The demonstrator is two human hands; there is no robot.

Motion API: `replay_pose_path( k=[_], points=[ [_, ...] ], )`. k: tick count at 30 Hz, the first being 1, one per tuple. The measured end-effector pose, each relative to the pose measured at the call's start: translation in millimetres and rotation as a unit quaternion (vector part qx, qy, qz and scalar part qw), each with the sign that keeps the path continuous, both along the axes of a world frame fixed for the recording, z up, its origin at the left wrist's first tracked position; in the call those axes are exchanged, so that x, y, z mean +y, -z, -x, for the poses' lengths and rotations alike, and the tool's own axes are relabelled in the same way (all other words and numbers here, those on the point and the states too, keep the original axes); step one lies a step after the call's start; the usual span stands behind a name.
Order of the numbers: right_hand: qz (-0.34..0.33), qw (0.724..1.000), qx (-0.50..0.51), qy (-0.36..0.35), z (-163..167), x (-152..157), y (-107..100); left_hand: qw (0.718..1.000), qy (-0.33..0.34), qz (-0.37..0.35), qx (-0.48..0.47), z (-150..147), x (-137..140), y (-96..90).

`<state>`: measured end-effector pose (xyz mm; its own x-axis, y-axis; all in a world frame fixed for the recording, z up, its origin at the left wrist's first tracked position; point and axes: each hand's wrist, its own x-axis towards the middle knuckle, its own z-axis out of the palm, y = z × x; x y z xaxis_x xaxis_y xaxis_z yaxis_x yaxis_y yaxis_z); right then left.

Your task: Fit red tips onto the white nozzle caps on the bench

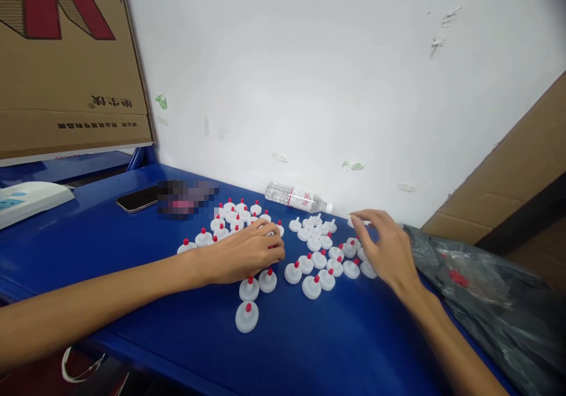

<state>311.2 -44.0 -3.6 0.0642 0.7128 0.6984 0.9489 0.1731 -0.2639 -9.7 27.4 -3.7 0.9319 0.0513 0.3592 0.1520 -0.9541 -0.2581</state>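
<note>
Many white plastic discs with a short spout stand on the blue table, most of them with a red cap on the spout, such as the capped disc (pixel 246 317) at the front. My left hand (pixel 252 251) is over the left group with its fingers curled down. Whatever is in its fingertips is hidden. My right hand (pixel 389 248) reaches over the right edge of the other group, thumb and forefinger apart near white pieces that they partly cover. Several uncapped white discs (pixel 315 221) lie clustered at the back, between the two hands.
A clear plastic bottle (pixel 296 198) lies against the white wall. At the left are a phone (pixel 144 198), a white device (pixel 33 201) and a large cardboard box (pixel 75 83). A dark plastic bag (pixel 495 319), with red bits in clear plastic on it, lies along the right edge.
</note>
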Motion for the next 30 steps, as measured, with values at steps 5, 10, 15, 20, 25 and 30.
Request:
replay_pose_path(
  k=[5, 10, 15, 20, 25, 30],
  points=[
    [-0.126, 0.986, -0.099, -0.055, 32.4, -12.1, -9.5, 0.998, -0.001, -0.029, -0.054, 0.2, -1.6, -1.7],
    [-0.107, 0.979, -0.130, -0.113, 62.9, -21.7, -10.0, 0.986, 0.020, -0.062, -0.153, -0.8, -6.1, -6.6],
    [-0.066, 0.973, -0.147, -0.165, 76.2, -24.1, -2.7, 0.973, 0.043, -0.050, -0.220, 0.9, -10.0, -11.3],
    [-0.050, 0.963, -0.130, -0.230, 84.5, -24.6, 2.0, 0.965, 0.052, -0.041, -0.253, 2.3, -11.2, -12.1],
    [-0.054, 0.952, -0.128, -0.274, 92.3, -28.7, -0.5, 0.958, 0.078, -0.040, -0.272, -0.3, -11.6, -11.0],
    [-0.078, 0.948, -0.136, -0.277, 95.8, -29.1, -2.9, 0.958, 0.081, -0.038, -0.273, -0.8, -12.5, -11.2]
  ],
)
